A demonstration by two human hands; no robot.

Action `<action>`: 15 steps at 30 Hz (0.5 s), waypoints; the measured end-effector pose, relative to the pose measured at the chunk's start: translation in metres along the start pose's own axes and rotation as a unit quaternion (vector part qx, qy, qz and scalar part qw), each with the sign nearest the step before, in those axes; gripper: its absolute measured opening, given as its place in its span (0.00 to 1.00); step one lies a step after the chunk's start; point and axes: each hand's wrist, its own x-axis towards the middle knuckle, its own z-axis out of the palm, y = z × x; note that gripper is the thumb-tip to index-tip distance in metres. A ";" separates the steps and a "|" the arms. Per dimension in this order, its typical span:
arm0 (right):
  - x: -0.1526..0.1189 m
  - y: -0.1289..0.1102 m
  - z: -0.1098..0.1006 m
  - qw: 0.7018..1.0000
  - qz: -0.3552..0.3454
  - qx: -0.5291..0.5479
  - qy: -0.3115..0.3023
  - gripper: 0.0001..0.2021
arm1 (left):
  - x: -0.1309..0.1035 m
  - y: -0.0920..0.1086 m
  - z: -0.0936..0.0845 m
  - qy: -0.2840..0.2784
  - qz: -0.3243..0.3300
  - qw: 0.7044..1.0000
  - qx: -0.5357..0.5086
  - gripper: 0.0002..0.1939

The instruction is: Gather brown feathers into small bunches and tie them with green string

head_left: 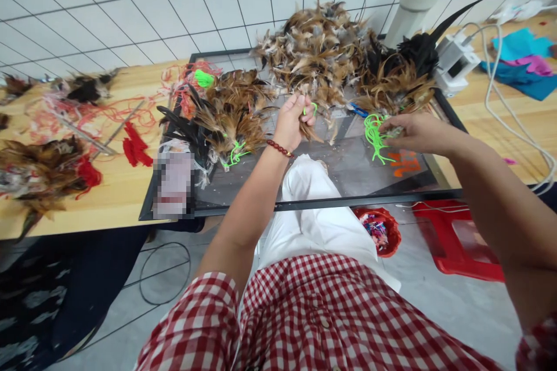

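Note:
My left hand (292,119), with a beaded bracelet at the wrist, is closed on a small brown feather bunch (311,132). A loop of bright green cord (314,108) sticks out between its fingers. Over at the right, my right hand (409,132) reaches to a heap of green cords (375,136), its thumb and fingers apart around the heap's edge. Behind it lies a pile of brown feather bunches (394,90), and another pile (237,107) with green cord ends is left of my left hand. A large feather heap (319,52) stands at the back.
A glass sheet with a black frame (235,207) covers the work area. Around it are a blurred-out flat object (174,182), blue snips (359,109), a white bottle (415,6), a white charger (456,61) with cable, and red threads (136,145). Below are a red basket (394,237) and red stool (461,266).

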 end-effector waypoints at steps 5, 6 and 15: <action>0.009 -0.041 0.005 0.963 -0.063 0.239 0.110 0.11 | 0.000 -0.003 0.000 -0.034 -0.022 0.999 0.018 0.08; 0.015 -0.055 0.012 0.947 -0.078 0.296 0.097 0.12 | 0.000 -0.005 0.000 -0.037 -0.019 0.999 0.030 0.08; 0.077 -0.098 0.059 0.936 -0.106 0.336 -0.021 0.18 | 0.012 -0.015 -0.014 -0.004 0.024 0.996 0.084 0.13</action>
